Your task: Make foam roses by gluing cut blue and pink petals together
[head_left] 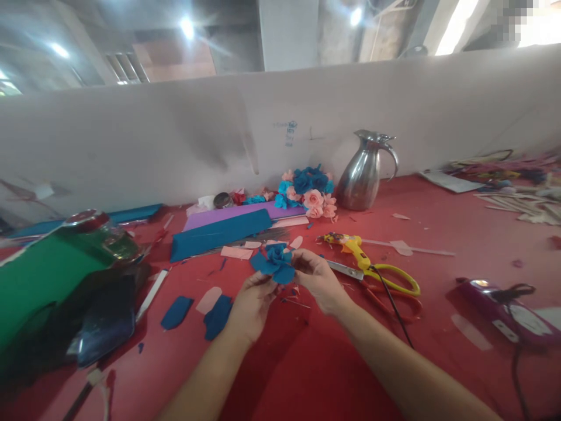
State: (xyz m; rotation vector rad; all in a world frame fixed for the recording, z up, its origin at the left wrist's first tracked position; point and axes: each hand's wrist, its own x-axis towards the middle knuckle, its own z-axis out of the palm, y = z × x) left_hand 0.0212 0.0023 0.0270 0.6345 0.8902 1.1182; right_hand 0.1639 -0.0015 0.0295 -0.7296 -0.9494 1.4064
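Note:
A blue paper flower with spread outer petals is held up over the red table between both of my hands. From below, the fingers of my left hand close around its base. My right hand pinches a petal at the flower's right edge. Cut blue petal pieces and a pink petal piece lie left of my left hand. Just beyond my right hand are a yellow glue gun and scissors with yellow and red handles.
A bunch of blue and pink paper flowers stands at the back beside a steel jug. Blue paper lies in front of it. At right sits a purple power strip with a cable; at left, a phone and green sheet.

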